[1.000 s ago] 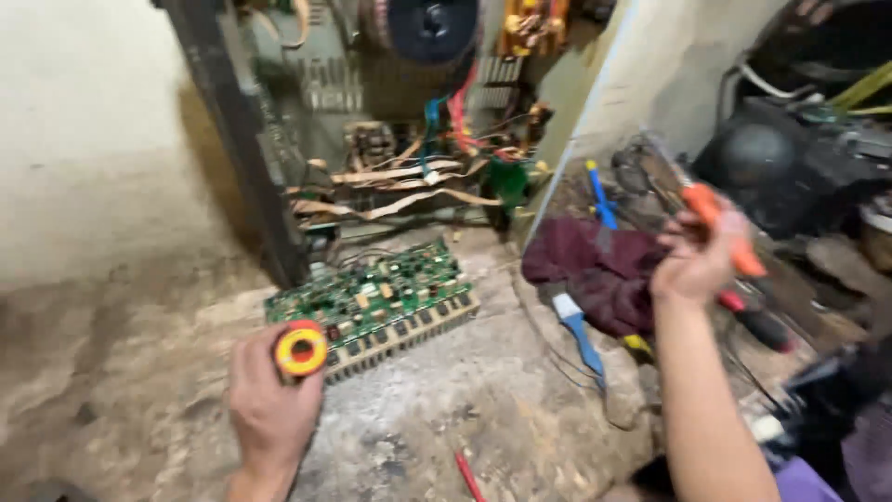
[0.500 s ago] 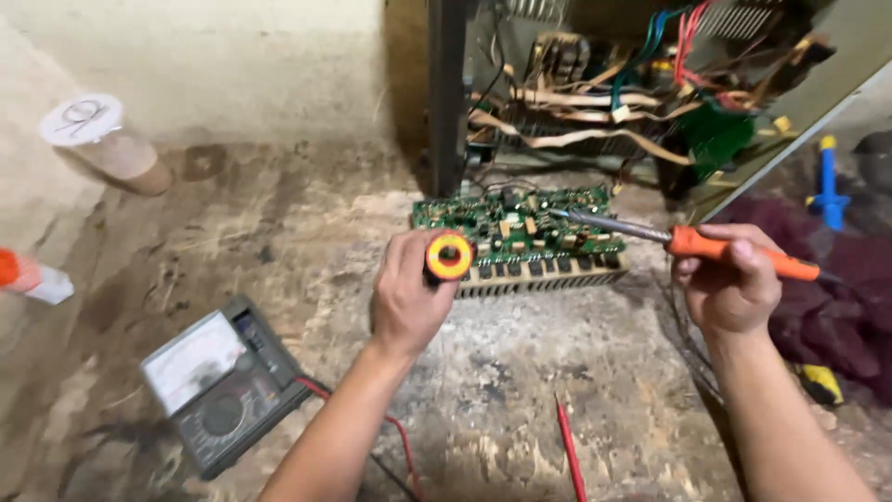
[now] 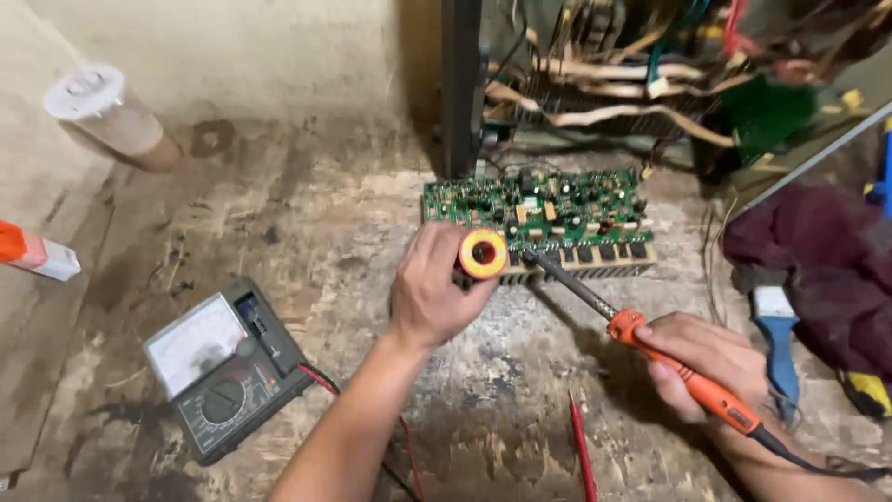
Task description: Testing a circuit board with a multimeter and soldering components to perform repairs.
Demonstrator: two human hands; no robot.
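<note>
My left hand (image 3: 430, 293) grips a small yellow and red spool (image 3: 483, 253), held just in front of a green circuit board (image 3: 539, 216) that lies on the worn floor. My right hand (image 3: 711, 363) holds an orange-handled soldering iron (image 3: 678, 367). Its dark metal tip (image 3: 544, 268) points up-left and ends right beside the spool, at the board's near edge with its row of metal fins. Tangled wires (image 3: 604, 102) run from the board up into an open metal chassis behind it.
A black analogue multimeter (image 3: 223, 367) lies at the lower left, its red lead (image 3: 583, 455) on the floor between my arms. A white-capped tube (image 3: 107, 112) lies at top left. A dark red cloth (image 3: 822, 270) and blue-handled tool (image 3: 776, 339) lie right.
The view has closed in on the board. My right hand has swung the soldering iron down so its tip now meets the spool. My left hand keeps the spool by the board.
</note>
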